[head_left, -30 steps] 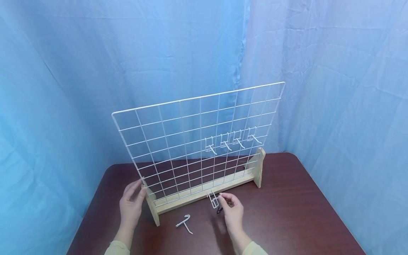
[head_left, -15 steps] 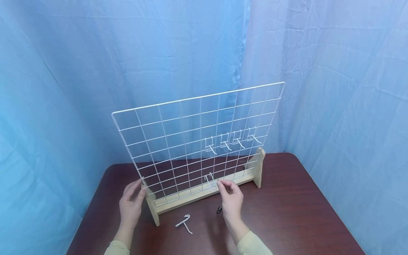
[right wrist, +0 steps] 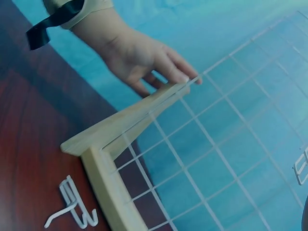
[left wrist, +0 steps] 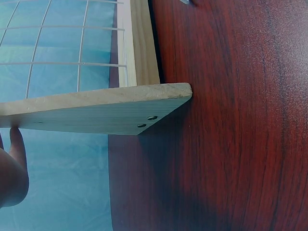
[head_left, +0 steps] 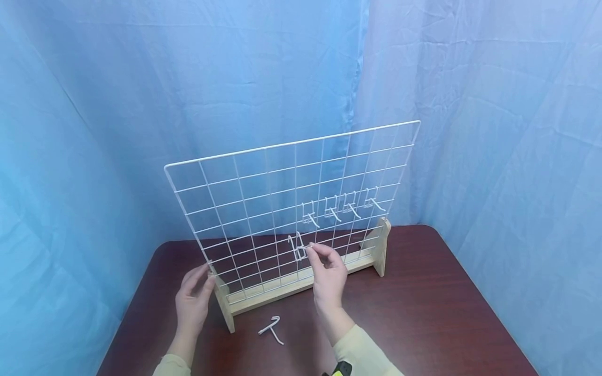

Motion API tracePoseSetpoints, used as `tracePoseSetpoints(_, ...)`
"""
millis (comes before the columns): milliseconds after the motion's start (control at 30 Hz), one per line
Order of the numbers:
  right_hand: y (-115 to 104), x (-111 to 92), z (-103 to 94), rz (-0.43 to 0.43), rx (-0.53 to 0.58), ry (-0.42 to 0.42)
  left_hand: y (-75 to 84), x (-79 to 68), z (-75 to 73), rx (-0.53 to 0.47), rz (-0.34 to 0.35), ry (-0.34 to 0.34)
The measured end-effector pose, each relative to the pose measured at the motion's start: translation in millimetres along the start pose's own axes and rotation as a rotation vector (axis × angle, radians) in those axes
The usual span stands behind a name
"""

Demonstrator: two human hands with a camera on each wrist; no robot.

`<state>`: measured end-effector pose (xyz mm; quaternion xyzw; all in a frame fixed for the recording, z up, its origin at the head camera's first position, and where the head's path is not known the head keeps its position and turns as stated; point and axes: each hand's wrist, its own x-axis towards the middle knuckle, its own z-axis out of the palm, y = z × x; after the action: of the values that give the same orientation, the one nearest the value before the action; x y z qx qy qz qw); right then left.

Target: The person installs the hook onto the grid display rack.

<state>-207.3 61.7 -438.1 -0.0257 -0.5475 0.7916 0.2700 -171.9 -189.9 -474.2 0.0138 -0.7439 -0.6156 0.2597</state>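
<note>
A white wire grid panel (head_left: 296,143) stands upright in a wooden stand (head_left: 224,309). My left hand (head_left: 193,300) grips the top of the stand's left side piece (left wrist: 96,108), beside the panel's edge; in the right wrist view its thumb and fingers straddle the wood. Between thumb and fingertips, my right hand (head_left: 331,277) pinches a white wire hook (head_left: 297,248). That hook overlaps the lower middle of the grid, its two bent prongs pointing up. On the table in front of the stand lies another white hook (right wrist: 74,199).
Several white hooks (head_left: 310,218) hang in a row on the right half of the grid. The stand sits on a dark reddish-brown table (head_left: 432,313). Blue curtains (head_left: 263,78) surround the table at the back and sides.
My right hand has lifted the hook from low in front of the base bar, up and leftward to the grid's lower middle. My left hand has stayed on the stand.
</note>
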Motion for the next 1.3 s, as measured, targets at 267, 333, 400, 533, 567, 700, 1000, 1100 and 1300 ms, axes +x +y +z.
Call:
tracePoseSetpoints(267,-12.8,4.7,18.2,-0.048,0.022,-0.001,0.5,0.3,-0.2,0.001,0.001,0.006)
tracePoseSetpoints(333,-15.8,5.6,21.7,-0.059,0.030,0.005,1.0,0.5,-0.1,-0.002,-0.002,0.006)
tracePoseSetpoints(400,-18.3,6.6,24.9,-0.065,0.046,0.012,1.7,0.6,0.1,-0.004,-0.006,0.006)
tracePoseSetpoints(533,-22.2,8.1,30.3,-0.068,0.069,0.024,3.1,0.5,0.4,-0.001,-0.014,0.007)
tracePoseSetpoints(567,-23.2,8.4,31.7,-0.070,0.073,0.027,3.3,0.5,0.3,-0.001,-0.017,0.008)
tracePoseSetpoints(700,-26.9,10.0,37.1,-0.082,0.091,0.036,3.5,0.4,0.1,0.007,-0.029,0.010)
tracePoseSetpoints(1000,-33.2,13.9,46.4,-0.084,0.145,0.053,2.4,0.6,0.1,0.009,-0.030,0.009)
tracePoseSetpoints(1100,-34.8,14.9,49.3,-0.085,0.155,0.060,1.9,0.5,0.1,0.002,-0.021,0.008)
tracePoseSetpoints(1300,-34.6,16.5,54.2,-0.081,0.188,0.075,0.6,0.1,-0.1,0.002,-0.014,0.002)
